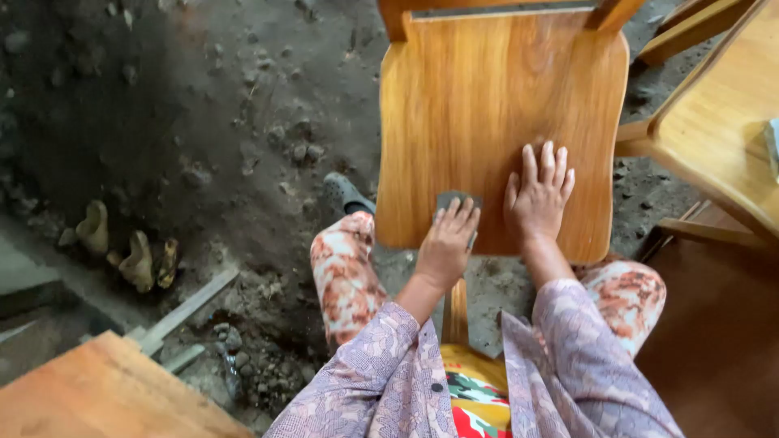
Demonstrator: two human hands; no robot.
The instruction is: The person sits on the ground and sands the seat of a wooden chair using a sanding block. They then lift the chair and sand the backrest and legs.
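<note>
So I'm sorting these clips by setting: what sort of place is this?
Probably a small furniture workshop. The left hand presses a grey sanding pad on a bare wooden chair seat, the floor is rough dirt, and offcuts lie about.

A wooden chair seat (pixel 495 105), warm orange-brown with visible grain and rounded corners, lies flat and fills the upper middle of the view, its near edge just above the person's knees. A small grey piece of sandpaper (pixel 451 199) rests on the seat near that front edge, left of centre, mostly covered by the left hand (pixel 446 243), whose fingers press down on it. The right hand (pixel 537 199) lies flat on the seat just beside it, fingers spread.
</note>
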